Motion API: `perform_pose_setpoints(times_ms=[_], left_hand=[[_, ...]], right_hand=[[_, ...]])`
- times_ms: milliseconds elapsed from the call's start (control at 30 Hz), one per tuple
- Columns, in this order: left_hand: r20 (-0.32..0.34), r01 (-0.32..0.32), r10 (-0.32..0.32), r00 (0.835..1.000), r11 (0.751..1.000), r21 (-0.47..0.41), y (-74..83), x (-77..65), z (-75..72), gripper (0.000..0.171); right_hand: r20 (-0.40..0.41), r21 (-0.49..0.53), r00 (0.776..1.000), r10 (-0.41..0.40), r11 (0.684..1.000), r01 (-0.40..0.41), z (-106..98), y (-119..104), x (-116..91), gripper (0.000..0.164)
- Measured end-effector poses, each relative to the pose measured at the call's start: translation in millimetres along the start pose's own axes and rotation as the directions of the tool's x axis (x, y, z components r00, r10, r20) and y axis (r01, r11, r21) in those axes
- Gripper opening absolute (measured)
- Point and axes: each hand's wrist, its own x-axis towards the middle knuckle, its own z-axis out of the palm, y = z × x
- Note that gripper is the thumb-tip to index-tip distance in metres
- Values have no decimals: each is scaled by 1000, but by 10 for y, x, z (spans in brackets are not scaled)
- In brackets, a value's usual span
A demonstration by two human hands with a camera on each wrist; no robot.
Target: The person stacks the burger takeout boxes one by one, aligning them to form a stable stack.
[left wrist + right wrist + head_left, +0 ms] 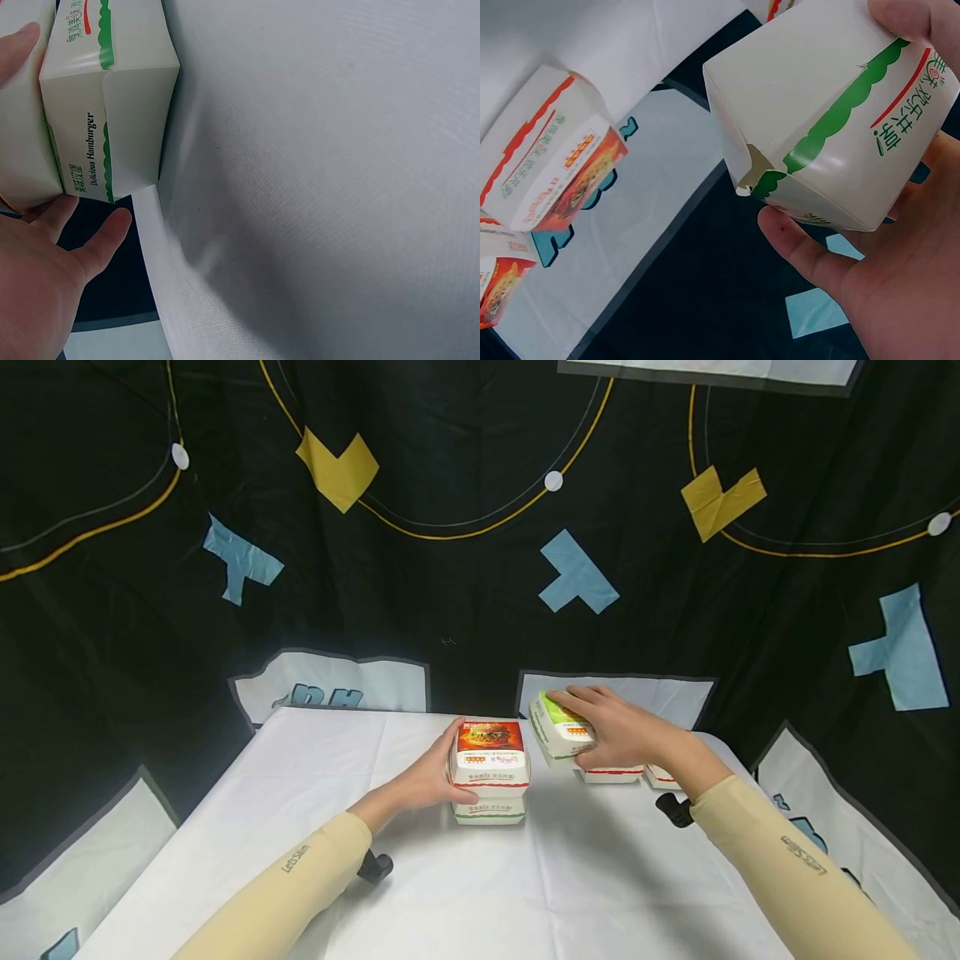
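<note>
Gripped red box [491, 762] in left hand [427, 777], thumb on near face, fingers behind. Had it stacked on lower box [487, 812], upright on white cloth [465, 893]. Pinched green box [561, 737] in right hand [622, 728], thumb on near side, fingertips over top. Held it tilted, just right of red box. Partly hid third box [611, 776] behind right hand, with fourth box [663, 778] beside it, both red-trimmed. Wore beige sleeves [285, 885] on both arms. Had black curtain [465, 602] behind, with yellow patches [341, 477] and blue patches [579, 575] stuck on.
</note>
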Motion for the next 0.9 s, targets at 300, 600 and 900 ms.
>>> perform_pose_setpoints(times_ms=[300,600,900], left_hand=[[-32,-22,23,999,999,27,-319,164,67,123],[-29,-48,48,998,999,13,-293,143,61,123],[-2,-47,47,999,998,-35,-29,18,-10,120]], right_hand=[[-3,29,999,-36,999,36,-57,-48,126,88],[2,29,998,-65,997,64,-106,-139,200,88],[40,35,998,-48,998,47,-103,-231,294,86]])
